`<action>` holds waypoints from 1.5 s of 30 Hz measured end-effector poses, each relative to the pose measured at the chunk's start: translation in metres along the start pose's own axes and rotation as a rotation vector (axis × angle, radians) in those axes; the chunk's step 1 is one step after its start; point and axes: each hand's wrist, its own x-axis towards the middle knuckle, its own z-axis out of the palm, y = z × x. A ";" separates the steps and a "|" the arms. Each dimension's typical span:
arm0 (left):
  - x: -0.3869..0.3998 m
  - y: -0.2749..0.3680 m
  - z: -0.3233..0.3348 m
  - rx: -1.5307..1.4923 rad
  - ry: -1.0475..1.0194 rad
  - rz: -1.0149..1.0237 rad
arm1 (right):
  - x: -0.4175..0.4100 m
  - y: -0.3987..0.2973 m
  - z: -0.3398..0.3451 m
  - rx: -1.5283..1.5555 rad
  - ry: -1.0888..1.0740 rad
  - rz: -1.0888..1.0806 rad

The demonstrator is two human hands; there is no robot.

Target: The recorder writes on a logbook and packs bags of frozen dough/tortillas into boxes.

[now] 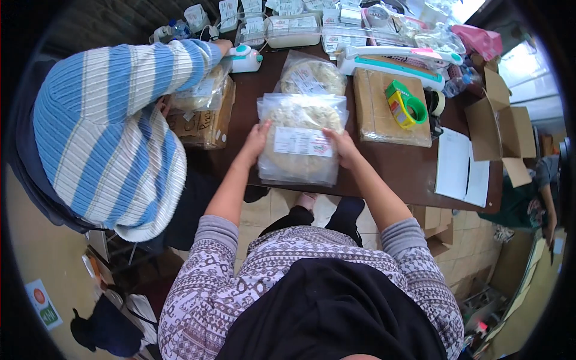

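Observation:
Between my two hands is a stack of clear plastic bags of round flat dough bases point(299, 164), with a printed label on the top bag. My left hand point(257, 140) grips the stack's left edge. On the opposite edge, my right hand point(340, 143) holds it with the thumb on top, by the label. Just behind lies another bagged round base point(310, 74), also labelled and partly covered by the stack. The undersides of the bags and most of my fingers are hidden. Everything is over the front part of a dark brown table point(391, 168).
At left a person in a striped sweater point(112, 130) leans over a cardboard box point(216, 121) with bagged bases. A heat sealer point(391, 63) lies behind a taped carton point(382, 108) bearing a green-yellow tape dispenser point(405, 105). An open notebook point(459, 166) and open box point(499, 126) are right.

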 end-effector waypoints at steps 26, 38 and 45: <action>-0.113 0.023 0.000 0.506 0.428 -0.152 | -0.031 -0.180 -0.357 -1.205 0.625 -0.705; -0.136 0.173 0.058 0.624 0.540 0.415 | -0.029 -0.235 -0.231 -1.738 0.398 -1.216; -0.134 0.274 0.127 1.209 0.449 0.889 | -0.116 -0.259 0.018 -1.323 -0.577 -1.498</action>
